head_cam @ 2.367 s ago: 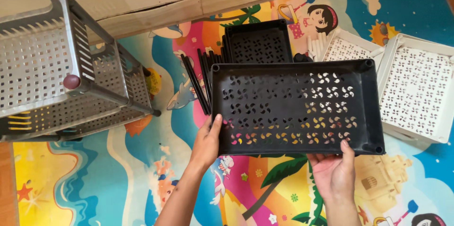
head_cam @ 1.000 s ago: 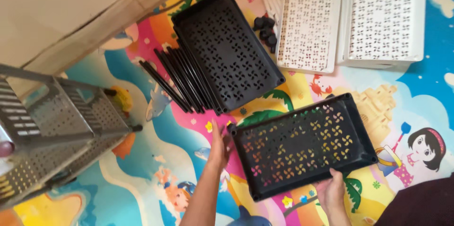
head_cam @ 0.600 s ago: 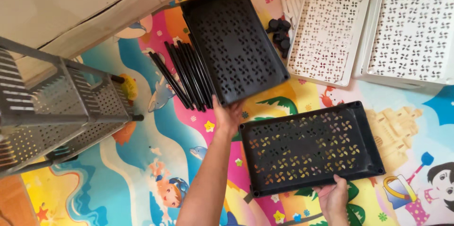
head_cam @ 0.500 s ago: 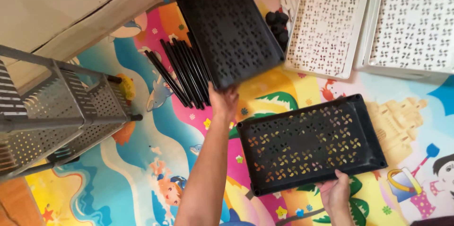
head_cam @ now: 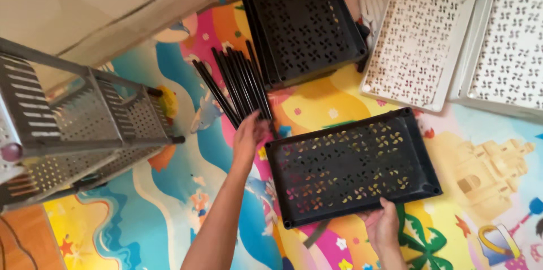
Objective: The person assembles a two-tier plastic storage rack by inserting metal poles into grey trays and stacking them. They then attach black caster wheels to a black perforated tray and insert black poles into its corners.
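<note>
Head view, looking straight down at a bright picture-printed play mat [head_cam: 186,202]: the right hand [head_cam: 383,226] grips the near long edge of a black perforated tray [head_cam: 353,171], thumb over the rim and the other fingers hidden beneath it, so the tray sits tilted just above the mat. The left hand [head_cam: 249,134] reaches forward to a bundle of black rods [head_cam: 235,83] lying fanned on the mat; its fingers curl around the near ends of the rods, though whether they have closed tight on one I cannot tell. Just beyond the rods a second black tray [head_cam: 302,18] lies flat, and to its right two white perforated trays [head_cam: 416,44] rest side by side, touching. At far left a grey shelf rack [head_cam: 73,128], already put together, lies tipped on its side, well apart from the hands.

Judging from this, the step in hand looks like gathering a rod while the tray is held ready, as if another rack were being built. The next move likely calls for lifting a single rod free of the bundle without dragging its neighbours, then lining its end up with a corner socket of the held tray.
</note>
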